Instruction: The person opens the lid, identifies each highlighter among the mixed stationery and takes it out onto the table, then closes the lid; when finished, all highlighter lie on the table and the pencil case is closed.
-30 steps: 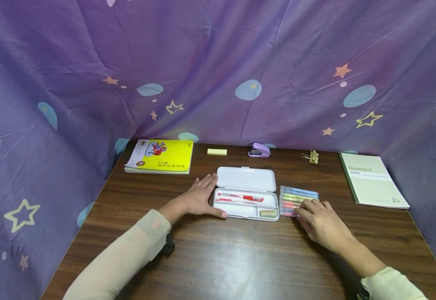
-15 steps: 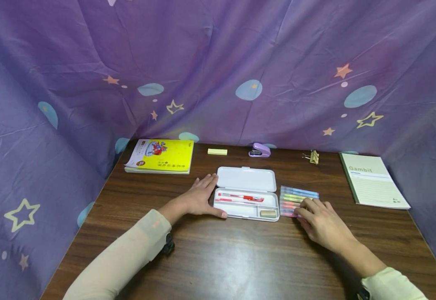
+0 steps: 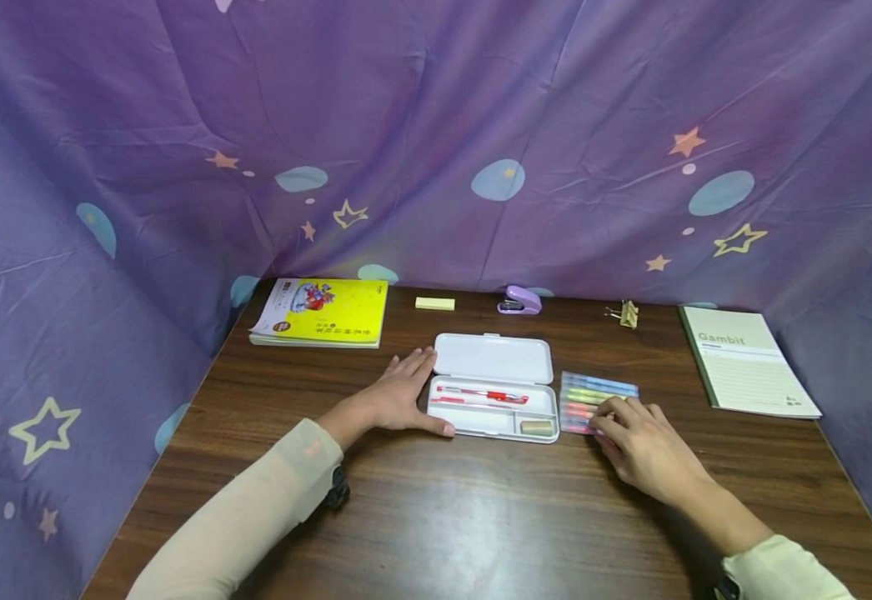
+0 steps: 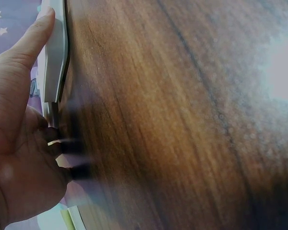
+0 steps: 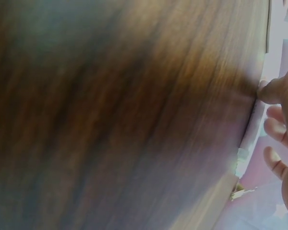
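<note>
An opened white pencil case lies mid-table, lid folded back. A red gel pen and a thin red stick lie in its long compartment. One small compartment holds a tan block. My left hand spreads along the case's left end, thumb at the front corner, fingers by the lid. Right of the case is a clear pack of coloured pens. My right hand grips the pack's near right part with bent fingers, covering that corner. In the right wrist view, the thumb meets the pack's edge.
Along the back stand a yellow book stack, a sticky-note pad, a purple stapler and a gold binder clip. A notebook lies at the right. Purple patterned cloth walls off the table's back and sides.
</note>
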`<action>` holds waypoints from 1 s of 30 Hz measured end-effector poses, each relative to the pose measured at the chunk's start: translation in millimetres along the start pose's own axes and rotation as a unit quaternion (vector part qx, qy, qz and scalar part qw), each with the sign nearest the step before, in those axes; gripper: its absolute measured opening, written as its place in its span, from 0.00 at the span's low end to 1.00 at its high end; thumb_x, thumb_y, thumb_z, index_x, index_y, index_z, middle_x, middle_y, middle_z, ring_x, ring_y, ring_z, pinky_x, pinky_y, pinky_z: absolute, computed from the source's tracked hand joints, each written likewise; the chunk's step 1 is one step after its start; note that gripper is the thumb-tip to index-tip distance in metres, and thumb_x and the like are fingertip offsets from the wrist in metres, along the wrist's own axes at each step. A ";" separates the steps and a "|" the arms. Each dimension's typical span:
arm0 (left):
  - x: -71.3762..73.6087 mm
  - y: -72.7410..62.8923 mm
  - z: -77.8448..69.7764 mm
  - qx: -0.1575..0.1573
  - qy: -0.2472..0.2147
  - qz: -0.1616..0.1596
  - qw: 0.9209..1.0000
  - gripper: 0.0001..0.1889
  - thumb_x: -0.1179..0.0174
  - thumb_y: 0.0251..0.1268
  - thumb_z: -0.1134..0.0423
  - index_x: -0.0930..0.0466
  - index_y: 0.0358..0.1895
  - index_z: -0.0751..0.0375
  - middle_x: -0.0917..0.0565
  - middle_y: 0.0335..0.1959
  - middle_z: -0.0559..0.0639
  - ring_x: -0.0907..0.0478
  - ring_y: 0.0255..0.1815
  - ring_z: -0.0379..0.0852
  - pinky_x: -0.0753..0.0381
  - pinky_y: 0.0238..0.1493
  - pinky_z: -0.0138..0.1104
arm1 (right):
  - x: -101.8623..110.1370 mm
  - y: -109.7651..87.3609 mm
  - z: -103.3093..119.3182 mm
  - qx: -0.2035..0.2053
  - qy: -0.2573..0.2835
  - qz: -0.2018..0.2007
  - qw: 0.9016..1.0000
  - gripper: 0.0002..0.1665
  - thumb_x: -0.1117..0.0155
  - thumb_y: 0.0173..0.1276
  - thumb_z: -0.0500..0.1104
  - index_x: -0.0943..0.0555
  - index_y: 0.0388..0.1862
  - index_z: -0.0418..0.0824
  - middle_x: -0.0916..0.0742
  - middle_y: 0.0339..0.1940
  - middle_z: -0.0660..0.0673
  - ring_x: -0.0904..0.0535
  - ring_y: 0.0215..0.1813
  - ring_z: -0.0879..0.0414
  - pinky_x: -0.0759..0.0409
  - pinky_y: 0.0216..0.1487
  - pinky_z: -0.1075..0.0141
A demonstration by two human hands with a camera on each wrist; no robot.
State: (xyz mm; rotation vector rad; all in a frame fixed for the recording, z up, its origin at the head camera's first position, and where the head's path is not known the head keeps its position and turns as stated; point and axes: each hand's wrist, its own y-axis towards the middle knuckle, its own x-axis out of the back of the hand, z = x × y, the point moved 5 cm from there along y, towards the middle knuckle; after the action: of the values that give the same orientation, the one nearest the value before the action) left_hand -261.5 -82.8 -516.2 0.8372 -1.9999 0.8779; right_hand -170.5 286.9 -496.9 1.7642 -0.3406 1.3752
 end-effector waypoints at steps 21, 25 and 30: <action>1.4 -0.7 -0.9 0.002 -0.001 0.002 1.000 0.75 0.28 0.59 0.21 0.67 0.93 0.59 0.63 0.96 0.56 0.67 0.96 0.54 0.66 0.95 0.54 | -0.7 -1.0 -0.6 0.002 0.002 -0.005 1.000 0.17 0.17 0.57 0.37 0.09 0.47 0.43 0.10 0.53 0.40 0.14 0.53 0.42 0.21 0.41 0.48; 0.9 -0.4 -0.4 0.002 -0.001 0.003 1.000 0.75 0.28 0.59 0.21 0.67 0.93 0.58 0.63 0.96 0.56 0.67 0.96 0.54 0.66 0.95 0.54 | -1.0 -1.0 -0.7 0.002 0.002 -0.005 1.000 0.18 0.17 0.57 0.37 0.09 0.47 0.43 0.10 0.53 0.40 0.14 0.53 0.41 0.22 0.41 0.49; 0.1 0.3 0.4 0.002 -0.004 0.003 1.000 0.75 0.28 0.60 0.22 0.67 0.93 0.58 0.64 0.96 0.55 0.67 0.96 0.53 0.66 0.95 0.53 | -2.0 -1.5 -1.0 -0.001 0.001 -0.002 1.000 0.19 0.17 0.56 0.37 0.09 0.49 0.42 0.10 0.57 0.37 0.14 0.53 0.39 0.21 0.40 0.48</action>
State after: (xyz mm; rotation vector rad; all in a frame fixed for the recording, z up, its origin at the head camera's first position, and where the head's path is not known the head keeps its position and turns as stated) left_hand -262.0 -83.0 -516.4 0.8369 -2.0090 0.8832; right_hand -170.8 288.0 -499.4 1.7605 -0.3372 1.3729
